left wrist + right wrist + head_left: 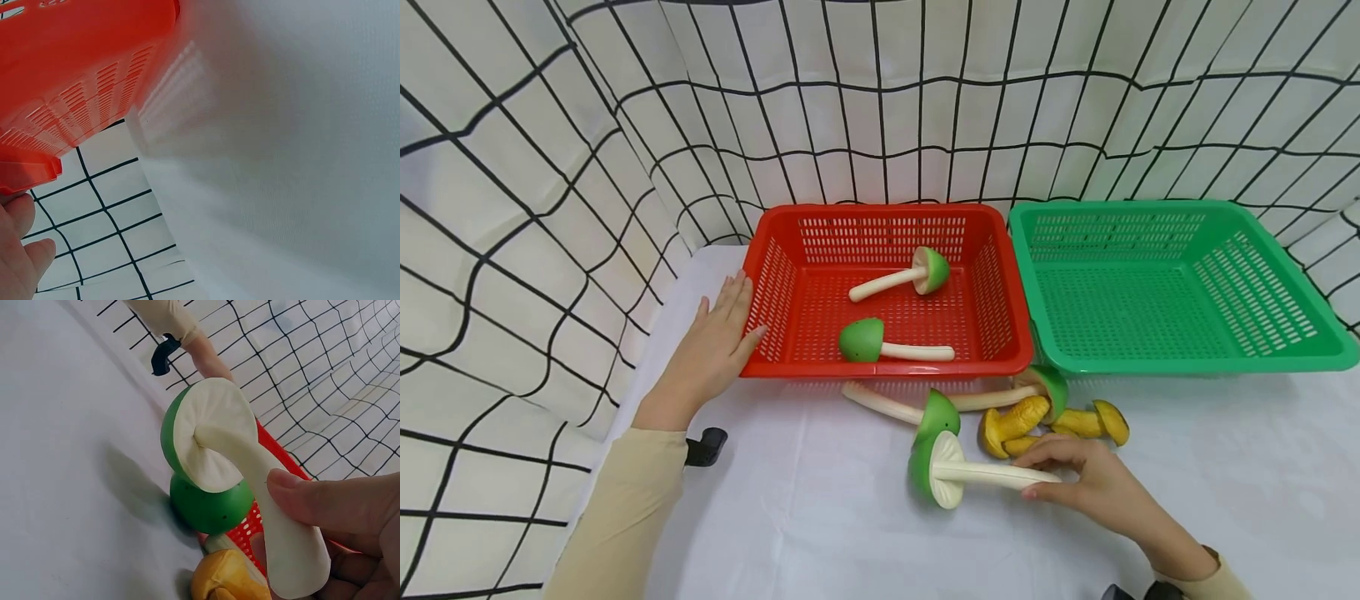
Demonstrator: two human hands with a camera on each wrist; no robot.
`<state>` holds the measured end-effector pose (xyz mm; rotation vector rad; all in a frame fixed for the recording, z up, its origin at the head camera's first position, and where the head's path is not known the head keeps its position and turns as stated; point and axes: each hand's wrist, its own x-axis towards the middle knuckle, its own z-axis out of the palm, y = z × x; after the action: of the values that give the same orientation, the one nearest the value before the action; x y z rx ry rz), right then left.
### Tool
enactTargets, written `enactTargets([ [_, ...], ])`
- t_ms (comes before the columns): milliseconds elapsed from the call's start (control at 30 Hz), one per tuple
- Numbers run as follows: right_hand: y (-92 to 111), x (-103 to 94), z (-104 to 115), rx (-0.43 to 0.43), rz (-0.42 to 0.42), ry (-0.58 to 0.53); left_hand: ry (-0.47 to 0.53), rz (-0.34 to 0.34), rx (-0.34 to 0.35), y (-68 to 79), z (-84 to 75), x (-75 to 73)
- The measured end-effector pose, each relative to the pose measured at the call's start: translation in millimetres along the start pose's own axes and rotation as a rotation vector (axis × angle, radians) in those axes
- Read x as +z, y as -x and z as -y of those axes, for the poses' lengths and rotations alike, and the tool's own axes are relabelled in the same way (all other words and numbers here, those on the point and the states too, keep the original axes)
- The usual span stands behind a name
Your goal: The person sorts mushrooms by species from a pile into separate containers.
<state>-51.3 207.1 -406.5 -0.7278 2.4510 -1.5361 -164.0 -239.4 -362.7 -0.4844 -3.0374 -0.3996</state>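
My right hand [1093, 483] pinches the white stem of a green-capped toy mushroom [215, 434] between thumb and fingers, its cap pointing left with the pale underside showing. At the left end of the red basket [880, 369], my left hand [715, 337] rests with fairly straight fingers along the rim. Inside that basket are two green-capped mushrooms, one toward the back [932, 271] and one near the front [861, 340]. Two more green-capped mushrooms lie in front of it, one [938, 415] just behind the held cap and another [1052, 390] by the basket's corner.
Several yellow mushrooms [1017, 423] are clustered beside my right hand on the white cloth [820, 517]. A green basket [1195, 365] stands right of the red one, their rims close together. Black-and-white checked fabric [880, 100] rises behind and at the left.
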Motion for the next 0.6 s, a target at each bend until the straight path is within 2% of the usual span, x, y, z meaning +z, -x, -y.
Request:
enactTargets([
  [167, -7, -4.9, 6, 0.011, -0.007, -0.054, 0.000, 0.003, 0.005, -0.5, 1.3, -0.4],
  [367, -12, -5.4, 11, 0.016, -0.004, -0.064, -0.001, 0.003, 0.004, 1.5, 1.8, 0.4],
  [600, -20, -11.4, 18, 0.034, -0.054, -0.111, -0.002, 0.011, -0.005, 3.8, 1.0, -2.4],
])
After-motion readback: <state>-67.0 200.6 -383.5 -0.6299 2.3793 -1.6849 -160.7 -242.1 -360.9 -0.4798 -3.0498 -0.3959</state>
